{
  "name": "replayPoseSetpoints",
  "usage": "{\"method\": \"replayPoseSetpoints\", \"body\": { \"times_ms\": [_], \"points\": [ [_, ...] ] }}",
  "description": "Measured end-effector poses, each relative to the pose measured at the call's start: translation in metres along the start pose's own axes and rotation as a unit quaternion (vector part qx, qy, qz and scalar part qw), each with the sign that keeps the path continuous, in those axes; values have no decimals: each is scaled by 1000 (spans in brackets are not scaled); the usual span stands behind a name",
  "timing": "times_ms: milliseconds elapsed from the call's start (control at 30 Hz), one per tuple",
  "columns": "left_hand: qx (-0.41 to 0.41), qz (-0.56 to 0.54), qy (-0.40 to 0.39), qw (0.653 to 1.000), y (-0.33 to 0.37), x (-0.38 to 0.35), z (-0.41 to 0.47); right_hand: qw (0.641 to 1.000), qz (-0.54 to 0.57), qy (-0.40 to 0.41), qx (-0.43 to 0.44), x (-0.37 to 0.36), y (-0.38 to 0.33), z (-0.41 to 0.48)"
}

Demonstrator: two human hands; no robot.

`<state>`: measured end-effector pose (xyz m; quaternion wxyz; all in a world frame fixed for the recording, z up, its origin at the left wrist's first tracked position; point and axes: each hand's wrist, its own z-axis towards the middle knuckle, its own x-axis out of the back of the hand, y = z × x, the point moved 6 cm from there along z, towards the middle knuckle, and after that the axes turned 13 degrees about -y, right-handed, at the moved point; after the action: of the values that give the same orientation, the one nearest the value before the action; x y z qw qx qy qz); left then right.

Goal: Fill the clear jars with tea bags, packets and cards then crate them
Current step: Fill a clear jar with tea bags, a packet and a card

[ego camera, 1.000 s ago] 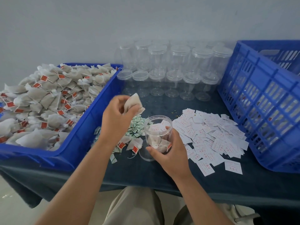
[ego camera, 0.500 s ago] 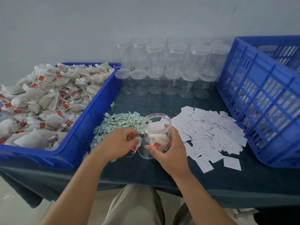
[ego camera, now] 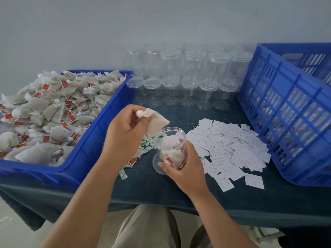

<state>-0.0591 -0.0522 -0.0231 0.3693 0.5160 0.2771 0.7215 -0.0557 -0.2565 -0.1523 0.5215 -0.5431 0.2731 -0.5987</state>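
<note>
Starting at the left, the blue tray (ego camera: 93, 133) holds a deep heap of tea bags (ego camera: 53, 111), loose and tangled by their strings and red tags. The left hand (ego camera: 121, 135) pinches one tea bag (ego camera: 157, 122) by its gathered top between thumb and fingertips, and the bag hangs just above the mouth of the jar (ego camera: 170, 149). It looks light, soft and limp, so I judge the bunched top a sound place to hold it; a tug on a string would likely drag neighbours along.

Small green packets (ego camera: 148, 145) lie on the dark table (ego camera: 143, 187) under and beside that hand. The jar is open, tilted towards the left hand, and partly filled with tea bags and what looks like a card. The right hand (ego camera: 186, 169) grips it, fingers curled round its lower wall. Thin clear plastic of this kind is probably light and smooth and may flex under a hard squeeze, so a wrap round the wall suits it better than a pinch at the rim.

Further right the cards (ego camera: 232, 149) lie spread flat; being thin paper, they are likely easiest lifted from an overlapping edge. The crate (ego camera: 286, 113) stands at the far right, with the empty jars (ego camera: 188, 77) ranked behind.
</note>
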Motion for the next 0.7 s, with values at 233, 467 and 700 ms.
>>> {"method": "replayPoseSetpoints", "body": {
  "times_ms": [233, 467, 700],
  "points": [
    [86, 52, -121, 988, -25, -30, 10, 1000, 3, 6, -11, 0, 2, -1],
    [281, 305, -183, 891, -114, -24, -17, 1000, 0, -2, -22, 0, 3, 0],
    [183, 235, -52, 953, -103, -12, -21, 999, 3, 2, -33, 0, 4, -1]
  ]
}}
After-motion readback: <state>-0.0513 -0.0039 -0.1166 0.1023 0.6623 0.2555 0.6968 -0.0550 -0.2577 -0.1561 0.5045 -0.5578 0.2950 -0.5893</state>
